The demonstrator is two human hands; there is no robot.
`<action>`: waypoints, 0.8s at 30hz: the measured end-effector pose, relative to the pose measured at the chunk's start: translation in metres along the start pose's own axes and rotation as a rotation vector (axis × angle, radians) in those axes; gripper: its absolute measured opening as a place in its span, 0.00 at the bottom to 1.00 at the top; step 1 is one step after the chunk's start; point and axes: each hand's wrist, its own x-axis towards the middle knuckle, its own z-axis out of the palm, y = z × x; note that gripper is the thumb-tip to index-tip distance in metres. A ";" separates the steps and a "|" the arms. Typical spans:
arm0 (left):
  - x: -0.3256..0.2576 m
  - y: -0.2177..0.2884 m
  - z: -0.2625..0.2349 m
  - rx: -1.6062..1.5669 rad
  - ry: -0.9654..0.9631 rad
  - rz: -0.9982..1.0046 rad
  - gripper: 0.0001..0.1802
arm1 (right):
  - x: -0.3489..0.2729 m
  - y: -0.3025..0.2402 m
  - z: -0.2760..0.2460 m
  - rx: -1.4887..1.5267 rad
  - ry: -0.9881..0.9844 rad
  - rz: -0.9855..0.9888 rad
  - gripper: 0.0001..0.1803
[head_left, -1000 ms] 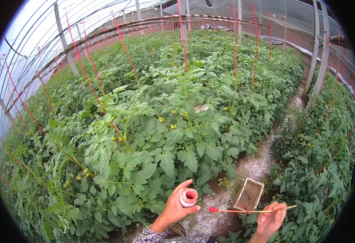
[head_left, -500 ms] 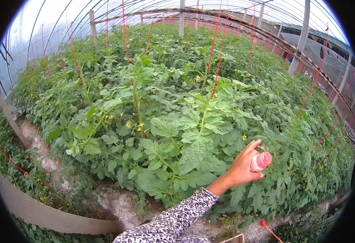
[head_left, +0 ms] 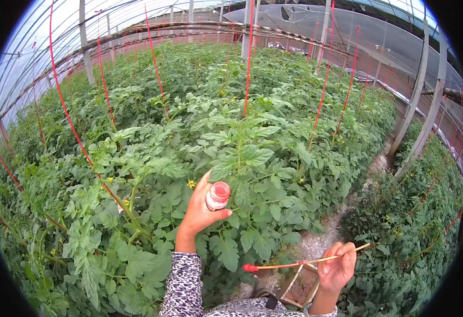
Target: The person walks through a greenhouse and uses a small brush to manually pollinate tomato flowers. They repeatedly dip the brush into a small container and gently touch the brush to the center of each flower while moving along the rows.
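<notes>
Near the middle of the view, my left hand [head_left: 195, 211] is closed round a small clear bottle [head_left: 216, 199] with pink-red colour at its top, held among tomato leaves. A yellow flower [head_left: 191, 184] shows just left of the bottle. Lower right, my right hand [head_left: 338, 267] pinches a thin wooden stick [head_left: 289, 264] between thumb and fingers. The stick lies almost level, and its bulbous red tip [head_left: 250, 268] points left, below the bottle and apart from it. Leafy tomato plants [head_left: 252, 153] stand close in front of both hands.
Red strings [head_left: 249, 68] rise from the plants. A pale soil path [head_left: 329, 232] runs along the right of the bed. Grey posts [head_left: 432, 105] and a horizontal pole [head_left: 199, 25] cross the greenhouse. Below the right hand is a wooden-framed box [head_left: 298, 288].
The view has turned to the right. My left hand, still round the bottle, now sits left of centre. My right hand has come into view with the stick, whose red tip showed low before.
</notes>
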 end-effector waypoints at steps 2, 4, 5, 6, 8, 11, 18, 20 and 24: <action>-0.006 0.003 0.001 -0.031 0.050 0.031 0.29 | 0.008 0.007 0.005 0.044 -0.014 0.025 0.12; -0.011 0.003 0.005 -0.280 0.105 -0.046 0.35 | 0.016 0.016 0.000 0.085 -0.043 0.070 0.13; -0.012 0.002 0.014 -0.355 0.127 -0.064 0.39 | 0.021 0.017 -0.003 0.129 -0.081 0.081 0.12; -0.014 0.002 0.020 -0.419 0.163 -0.091 0.43 | 0.027 0.018 -0.006 0.182 -0.127 0.106 0.11; -0.013 0.006 0.036 -0.546 0.154 -0.122 0.51 | 0.037 0.017 -0.013 0.182 -0.144 0.109 0.11; -0.017 0.018 0.052 -0.669 0.103 -0.163 0.54 | 0.049 0.013 -0.017 0.204 -0.175 0.102 0.11; -0.033 0.016 0.098 -0.327 0.063 0.019 0.32 | 0.062 0.013 -0.016 0.192 -0.225 0.089 0.13; -0.031 0.025 0.121 -0.318 0.059 -0.029 0.35 | 0.061 0.008 -0.015 0.085 -0.242 0.040 0.12; -0.018 0.024 0.149 -0.230 0.049 0.134 0.33 | 0.057 0.011 -0.003 -0.342 -0.364 -0.083 0.15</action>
